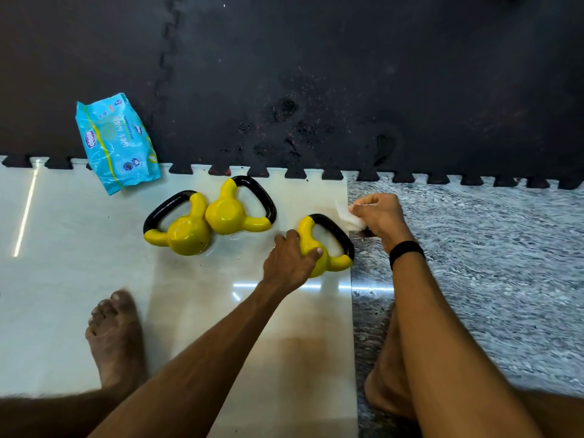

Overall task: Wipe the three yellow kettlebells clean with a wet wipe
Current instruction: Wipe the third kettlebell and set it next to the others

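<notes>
Three yellow kettlebells with black handles lie on the pale floor tile. The left one (186,233) and the middle one (229,214) touch each other. My left hand (290,259) grips the yellow body of the right kettlebell (331,263), which lies near the tile's right edge. Just above and to the right of it, my right hand (380,216) pinches a white wet wipe (346,214), held slightly off the kettlebell's black handle. A black band sits on my right wrist.
A blue wet-wipe pack (115,142) lies at the upper left, across the edge of the black foam mat (316,74). Grey patterned floor (489,263) lies to the right. My bare left foot (115,336) rests on the tile; my right foot (388,387) is under my right arm.
</notes>
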`<state>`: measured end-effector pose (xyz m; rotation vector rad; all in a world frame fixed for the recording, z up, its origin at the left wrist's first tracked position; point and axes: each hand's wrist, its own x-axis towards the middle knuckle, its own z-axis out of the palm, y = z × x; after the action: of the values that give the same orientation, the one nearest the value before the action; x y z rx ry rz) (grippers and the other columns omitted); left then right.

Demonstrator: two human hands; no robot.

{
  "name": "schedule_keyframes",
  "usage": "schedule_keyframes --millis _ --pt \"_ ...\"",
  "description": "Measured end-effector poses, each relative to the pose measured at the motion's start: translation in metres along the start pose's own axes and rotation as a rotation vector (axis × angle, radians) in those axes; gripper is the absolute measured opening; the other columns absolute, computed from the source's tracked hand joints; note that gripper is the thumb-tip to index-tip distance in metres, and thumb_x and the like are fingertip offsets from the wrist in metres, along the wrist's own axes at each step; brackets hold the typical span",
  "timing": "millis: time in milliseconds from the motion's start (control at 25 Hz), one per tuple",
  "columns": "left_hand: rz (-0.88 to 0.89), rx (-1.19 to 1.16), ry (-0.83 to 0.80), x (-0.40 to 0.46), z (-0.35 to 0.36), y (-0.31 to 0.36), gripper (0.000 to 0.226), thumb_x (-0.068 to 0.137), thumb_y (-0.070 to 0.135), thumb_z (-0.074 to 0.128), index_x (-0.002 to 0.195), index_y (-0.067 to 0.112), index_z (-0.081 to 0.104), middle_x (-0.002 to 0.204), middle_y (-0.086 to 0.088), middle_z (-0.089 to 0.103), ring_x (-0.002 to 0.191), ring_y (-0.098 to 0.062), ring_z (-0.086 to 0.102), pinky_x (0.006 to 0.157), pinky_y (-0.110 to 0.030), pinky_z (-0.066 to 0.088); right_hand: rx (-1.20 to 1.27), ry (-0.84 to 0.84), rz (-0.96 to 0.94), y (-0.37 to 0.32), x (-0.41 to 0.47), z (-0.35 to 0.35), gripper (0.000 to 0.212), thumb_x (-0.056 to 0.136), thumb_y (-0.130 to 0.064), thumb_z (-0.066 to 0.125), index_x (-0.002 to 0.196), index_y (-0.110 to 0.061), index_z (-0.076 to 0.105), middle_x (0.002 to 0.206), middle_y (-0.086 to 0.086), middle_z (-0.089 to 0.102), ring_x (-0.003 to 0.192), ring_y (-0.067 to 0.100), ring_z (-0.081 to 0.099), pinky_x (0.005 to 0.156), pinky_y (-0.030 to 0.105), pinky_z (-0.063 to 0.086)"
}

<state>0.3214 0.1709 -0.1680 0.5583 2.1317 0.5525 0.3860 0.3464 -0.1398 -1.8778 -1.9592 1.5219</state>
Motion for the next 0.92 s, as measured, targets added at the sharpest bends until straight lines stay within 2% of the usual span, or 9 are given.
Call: schedule_keyframes --millis 40,160,280,400,480,600,640,800,920 --pt "0.008 0.005 -0.024 0.003 -0.001 0.000 0.054 0.089 0.048 0.056 0.127 0.012 0.043 0.128 -0.015 0.042 0.117 -0.039 0.050 0.091 -0.043 0.041 0.008 0.074 -0.052 0.000 0.002 0.000 0.010 0.076 -0.014 0.076 0.080 -0.013 0.067 0.093 0.016 0.068 0.081 0.033 0.067 0.071 0.047 0.059" --pt "0.069 0.108 -0.098 0.013 -0.006 0.001 0.052 0.092 0.045 0.051 0.136 0.019 0.042 0.128 -0.016 0.038 0.124 -0.039 0.039 0.100 -0.045 0.036 -0.213 0.214 -0.197 0.008 0.000 0.002 0.035 0.079 -0.016 0.073 0.112 -0.013 0.062 0.109 0.017 0.066 0.100 0.034 0.062 0.083 0.041 0.054" --pt "0.108 0.143 -0.150 0.019 -0.004 0.005 0.053 0.093 0.040 0.050 0.143 0.028 0.036 0.135 -0.013 0.032 0.131 -0.038 0.026 0.106 -0.048 0.031 -0.293 0.177 -0.283 0.027 -0.006 0.018 0.051 0.082 -0.011 0.064 0.130 -0.020 0.049 0.116 0.015 0.063 0.105 0.033 0.059 0.085 0.043 0.052" --pt "0.130 0.162 -0.114 0.018 0.004 0.011 0.049 0.093 0.033 0.050 0.140 0.027 0.039 0.134 -0.012 0.034 0.130 -0.037 0.024 0.103 -0.049 0.033 -0.314 0.068 -0.338 0.053 -0.014 0.036 0.043 0.085 -0.006 0.054 0.126 -0.017 0.058 0.117 0.016 0.065 0.108 0.033 0.060 0.088 0.046 0.053" --pt "0.134 0.186 -0.074 0.017 0.005 0.012 0.048 0.093 0.032 0.050 0.138 0.024 0.040 0.134 -0.012 0.035 0.129 -0.037 0.025 0.101 -0.048 0.034 -0.220 0.142 -0.357 0.064 -0.020 0.040 0.034 0.087 -0.005 0.054 0.118 -0.011 0.066 0.114 0.016 0.068 0.107 0.032 0.062 0.088 0.043 0.053" --pt "0.142 0.192 -0.066 0.016 0.001 0.006 0.047 0.093 0.038 0.051 0.137 0.024 0.040 0.135 -0.011 0.036 0.129 -0.035 0.027 0.102 -0.047 0.031 -0.058 0.361 -0.310 0.063 -0.023 0.032 0.026 0.091 -0.006 0.054 0.114 -0.007 0.067 0.112 0.017 0.069 0.103 0.032 0.064 0.084 0.040 0.054" --pt "0.141 0.168 -0.070 0.015 -0.001 0.003 0.047 0.093 0.038 0.051 0.137 0.023 0.040 0.134 -0.012 0.036 0.129 -0.035 0.027 0.104 -0.047 0.030 -0.027 0.383 -0.299 0.062 -0.021 0.029 0.024 0.091 -0.006 0.055 0.113 -0.006 0.066 0.110 0.017 0.069 0.102 0.033 0.064 0.083 0.041 0.054" --pt "0.061 -0.045 -0.041 0.014 -0.012 -0.008 0.045 0.094 0.032 0.055 0.135 0.017 0.044 0.130 -0.018 0.040 0.125 -0.035 0.035 0.104 -0.039 0.030 -0.028 0.400 -0.302 0.052 -0.016 0.030 0.019 0.091 -0.008 0.057 0.107 -0.011 0.067 0.107 0.013 0.070 0.100 0.031 0.064 0.080 0.042 0.055" --pt "0.003 -0.080 -0.012 0.020 -0.028 -0.017 0.049 0.094 0.033 0.056 0.137 0.013 0.042 0.131 -0.020 0.040 0.125 -0.036 0.040 0.105 -0.043 0.035 -0.061 0.325 -0.406 0.049 -0.016 0.048 0.024 0.090 -0.008 0.057 0.112 -0.007 0.066 0.112 0.016 0.067 0.103 0.032 0.062 0.086 0.042 0.053"
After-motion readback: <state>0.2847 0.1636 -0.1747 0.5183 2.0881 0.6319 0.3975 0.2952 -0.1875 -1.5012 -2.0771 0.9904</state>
